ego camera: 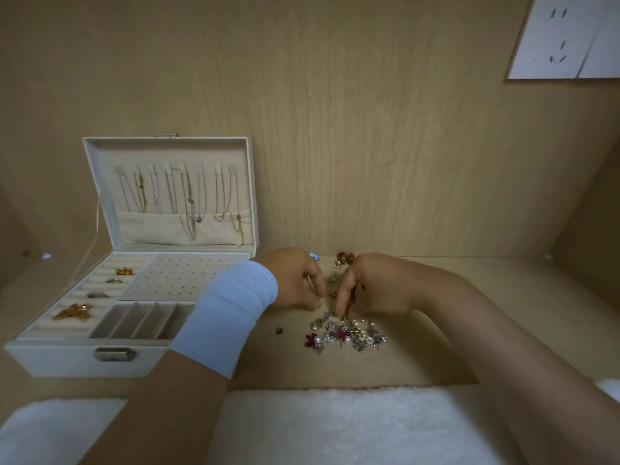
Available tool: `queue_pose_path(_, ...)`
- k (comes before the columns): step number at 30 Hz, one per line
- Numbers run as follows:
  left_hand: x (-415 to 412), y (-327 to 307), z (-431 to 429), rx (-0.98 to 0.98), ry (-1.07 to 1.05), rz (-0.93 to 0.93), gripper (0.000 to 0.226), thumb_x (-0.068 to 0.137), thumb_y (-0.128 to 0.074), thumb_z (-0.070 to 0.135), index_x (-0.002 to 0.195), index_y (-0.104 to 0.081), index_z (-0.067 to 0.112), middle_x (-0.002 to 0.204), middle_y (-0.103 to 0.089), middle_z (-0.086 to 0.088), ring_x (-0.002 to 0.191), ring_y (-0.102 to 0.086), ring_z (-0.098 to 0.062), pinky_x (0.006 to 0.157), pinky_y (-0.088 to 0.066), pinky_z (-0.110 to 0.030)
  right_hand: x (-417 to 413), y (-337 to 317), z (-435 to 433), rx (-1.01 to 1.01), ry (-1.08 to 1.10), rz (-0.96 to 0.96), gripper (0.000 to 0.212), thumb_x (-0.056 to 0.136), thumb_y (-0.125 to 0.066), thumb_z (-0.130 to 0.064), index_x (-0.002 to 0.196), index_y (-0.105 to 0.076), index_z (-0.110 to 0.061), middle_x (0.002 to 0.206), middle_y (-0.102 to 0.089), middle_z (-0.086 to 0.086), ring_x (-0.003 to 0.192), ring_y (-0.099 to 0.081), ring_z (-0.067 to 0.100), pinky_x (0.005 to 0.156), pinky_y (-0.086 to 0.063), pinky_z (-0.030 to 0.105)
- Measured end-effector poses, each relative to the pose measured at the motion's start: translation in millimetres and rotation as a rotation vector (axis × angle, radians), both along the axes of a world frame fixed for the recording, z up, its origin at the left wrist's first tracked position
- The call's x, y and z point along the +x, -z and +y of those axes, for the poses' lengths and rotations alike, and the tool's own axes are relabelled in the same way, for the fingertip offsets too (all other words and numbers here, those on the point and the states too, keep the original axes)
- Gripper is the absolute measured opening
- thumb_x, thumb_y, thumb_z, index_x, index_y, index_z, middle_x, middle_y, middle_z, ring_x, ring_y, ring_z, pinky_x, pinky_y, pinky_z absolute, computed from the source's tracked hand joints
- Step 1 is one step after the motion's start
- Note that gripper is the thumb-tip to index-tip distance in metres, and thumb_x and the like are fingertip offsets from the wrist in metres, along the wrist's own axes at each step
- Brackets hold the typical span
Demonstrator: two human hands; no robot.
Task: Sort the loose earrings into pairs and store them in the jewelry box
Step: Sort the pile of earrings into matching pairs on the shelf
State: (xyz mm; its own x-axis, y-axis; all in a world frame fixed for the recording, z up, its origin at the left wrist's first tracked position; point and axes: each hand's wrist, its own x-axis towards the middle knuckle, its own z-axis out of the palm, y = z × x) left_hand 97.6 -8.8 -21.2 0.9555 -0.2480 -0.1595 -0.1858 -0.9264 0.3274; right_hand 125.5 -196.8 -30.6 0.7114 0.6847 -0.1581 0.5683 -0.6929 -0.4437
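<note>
Two curled hands meet at the loose earrings heaped on the counter. The left hand is just beside the pile and the right hand touches it. I cannot tell whether either pinches anything. The open jewelry box stands to the left.

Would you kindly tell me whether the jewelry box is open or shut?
Open: the jewelry box has its lid raised upright, necklaces hanging inside it, and the tray below lies exposed.

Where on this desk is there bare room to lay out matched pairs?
Bare desk lies beyond the right hand, toward the right wall. A smaller patch sits between the jewelry box and the earring pile, holding one dark earring. Crowded: around the left hand and behind both hands, where red earrings lie.
</note>
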Motion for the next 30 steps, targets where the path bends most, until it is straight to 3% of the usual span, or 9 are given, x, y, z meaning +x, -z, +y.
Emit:
queue_pose_path(3, -2, 2, -5, -0.006, 0.021, 0.025, 0.016, 0.083, -0.074, 0.029, 0.099, -0.076, 0.030, 0.076, -0.058, 0.019, 0.076, -0.056, -0.002, 0.078, -0.046, -0.021, -1, 3, 3, 0.008, 0.002, -0.002, 0.017, 0.080, -0.079, -0.017, 0.089, -0.080, -0.032, 0.083, -0.074, -0.013, 0.074, -0.063, -0.005, 0.073, -0.050, 0.015)
queue_pose_path(7, -3, 5, -10, 0.024, 0.044, 0.052, 0.014, 0.083, -0.074, 0.032, 0.097, -0.075, 0.031, 0.074, -0.057, 0.022, 0.081, -0.057, -0.003, 0.078, -0.043, -0.021, -2, 3, 3, 0.020, 0.014, 0.004, 0.013, 0.080, -0.080, -0.019, 0.088, -0.081, -0.029, 0.082, -0.076, -0.015, 0.076, -0.065, -0.006, 0.080, -0.052, 0.021)
queue_pose_path(12, -4, 1, -8, 0.053, 0.051, 0.127, 0.015, 0.082, -0.077, 0.032, 0.097, -0.076, 0.031, 0.071, -0.058, 0.028, 0.074, -0.055, 0.005, 0.074, -0.042, -0.014, 2, 2, -1, 0.007, 0.011, 0.000, 0.014, 0.078, -0.081, -0.016, 0.087, -0.080, -0.027, 0.076, -0.073, -0.016, 0.067, -0.060, -0.008, 0.070, -0.047, 0.014)
queue_pose_path(14, -3, -1, -8, 0.066, 0.048, 0.152, 0.014, 0.081, -0.078, 0.031, 0.095, -0.074, 0.030, 0.073, -0.058, 0.026, 0.077, -0.055, 0.003, 0.083, -0.044, -0.019, 2, 2, -1, 0.007, 0.007, 0.018, 0.017, 0.078, -0.082, -0.016, 0.090, -0.079, -0.028, 0.074, -0.072, -0.017, 0.066, -0.060, -0.008, 0.066, -0.044, 0.010)
queue_pose_path(17, -3, -2, -8, 0.078, 0.037, 0.132, 0.015, 0.078, -0.080, 0.031, 0.088, -0.069, 0.031, 0.075, -0.057, 0.022, 0.077, -0.056, -0.003, 0.082, -0.047, -0.024, 2, 4, 0, 0.031, 0.002, 0.057, 0.016, 0.079, -0.081, -0.015, 0.087, -0.080, -0.028, 0.071, -0.071, -0.021, 0.066, -0.061, -0.011, 0.064, -0.040, 0.007)
queue_pose_path(22, -3, -2, -5, -0.059, 0.023, 0.060, 0.007, 0.078, -0.080, 0.026, 0.082, -0.074, 0.027, 0.046, -0.058, 0.021, 0.059, -0.059, -0.007, 0.077, -0.053, -0.026, 3, 7, -1, 0.118, 0.021, 0.058, 0.008, 0.081, -0.080, -0.017, 0.085, -0.081, -0.025, 0.076, -0.075, -0.014, 0.067, -0.061, -0.008, 0.070, -0.044, 0.012)
queue_pose_path(25, -1, 0, -4, -0.120, 0.033, -0.007, 0.009, 0.078, -0.080, 0.023, 0.085, -0.078, 0.028, 0.060, -0.060, 0.022, 0.068, -0.058, 0.000, 0.074, -0.046, -0.021, 6, 4, -4, 0.273, 0.098, 0.075, 0.010, 0.083, -0.078, -0.012, 0.082, -0.080, -0.021, 0.068, -0.070, -0.016, 0.062, -0.058, -0.009, 0.065, -0.042, 0.008)
queue_pose_path(27, 0, 2, -3, -0.129, 0.045, -0.001, 0.011, 0.078, -0.080, 0.021, 0.086, -0.078, 0.029, 0.069, -0.062, 0.022, 0.074, -0.060, 0.000, 0.078, -0.047, -0.021, 8, 2, -8, 0.366, 0.158, 0.144, 0.006, 0.086, -0.074, -0.006, 0.087, -0.079, -0.010, 0.063, -0.069, -0.016, 0.054, -0.055, -0.006, 0.056, -0.041, 0.009)
queue_pose_path(30, 1, 4, -3, -0.111, 0.039, 0.057, 0.017, 0.078, -0.079, 0.018, 0.087, -0.076, 0.032, 0.081, -0.068, 0.016, 0.085, -0.066, -0.007, 0.090, -0.053, -0.028, 9, 2, -12, 0.460, 0.238, 0.347, 0.009, 0.091, -0.068, -0.009, 0.092, -0.077, -0.007, 0.079, -0.076, -0.003, 0.048, -0.046, 0.005, 0.046, -0.038, 0.017)
